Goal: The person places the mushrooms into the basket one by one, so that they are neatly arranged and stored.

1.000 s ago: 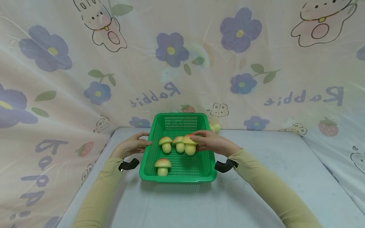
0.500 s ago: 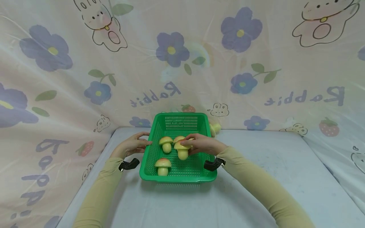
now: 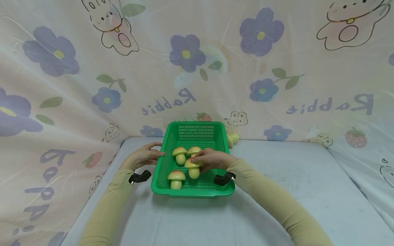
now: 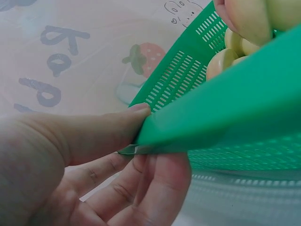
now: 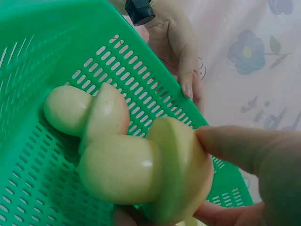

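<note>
A green plastic basket (image 3: 197,194) with slotted walls stands on the table. My left hand (image 3: 142,158) pinches its left rim, thumb above and fingers below, as the left wrist view shows. Over the basket my right hand (image 3: 215,160) holds a toy mushroom (image 3: 194,172) by its cap, stem toward me; in the right wrist view this mushroom (image 5: 122,169) fills the middle. Inside the basket sit a mushroom at front left (image 3: 176,183), a second at mid left (image 3: 180,158) and a third behind the held one (image 3: 194,151), partly hidden.
Behind the basket's right rear side lies another yellow mushroom-like piece (image 3: 233,138), partly hidden by the rim. A white-covered table (image 3: 277,184) extends on both sides. A printed curtain (image 3: 215,85) hangs directly behind it.
My right hand has carried the mushroom from the basket's right middle leftward and toward me, uncovering part of the one behind. The left hand stays at the rim.
</note>
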A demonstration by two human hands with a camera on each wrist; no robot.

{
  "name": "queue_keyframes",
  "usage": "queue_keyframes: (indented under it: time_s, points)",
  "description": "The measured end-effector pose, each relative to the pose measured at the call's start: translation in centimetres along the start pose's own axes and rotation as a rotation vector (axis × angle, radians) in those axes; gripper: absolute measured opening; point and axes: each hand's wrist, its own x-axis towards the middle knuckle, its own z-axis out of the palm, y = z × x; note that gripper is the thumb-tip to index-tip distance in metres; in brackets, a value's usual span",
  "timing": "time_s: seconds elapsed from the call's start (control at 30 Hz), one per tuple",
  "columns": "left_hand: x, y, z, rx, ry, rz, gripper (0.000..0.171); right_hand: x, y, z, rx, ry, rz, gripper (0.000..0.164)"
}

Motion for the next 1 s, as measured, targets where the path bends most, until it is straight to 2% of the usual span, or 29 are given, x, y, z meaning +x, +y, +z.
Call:
queue_keyframes:
  time_s: [0.2,0.4,0.73,0.9,1.0]
  points:
    - [0.1,0.0,0.0,-0.007,-0.009,-0.003,0.068,-0.1,-0.1,0.4,-0.054,-0.026,0.003,0.044]
    - [0.0,0.1,0.1,-0.009,0.002,-0.011,0.069,0.2,0.1,0.6,-0.068,0.006,0.046,0.044]
    - [-0.2,0.1,0.1,-0.028,-0.017,0.005,0.067,0.9,0.9,0.7,-0.179,0.055,0.072,0.039]
    - [-0.2,0.0,0.1,-0.024,-0.017,0.012,0.068,0.8,0.8,0.8,-0.227,0.053,0.074,0.034]
    - [-0.2,0.0,0.0,-0.024,-0.02,0.015,0.068,0.7,0.7,0.9,-0.243,0.051,0.075,0.024]
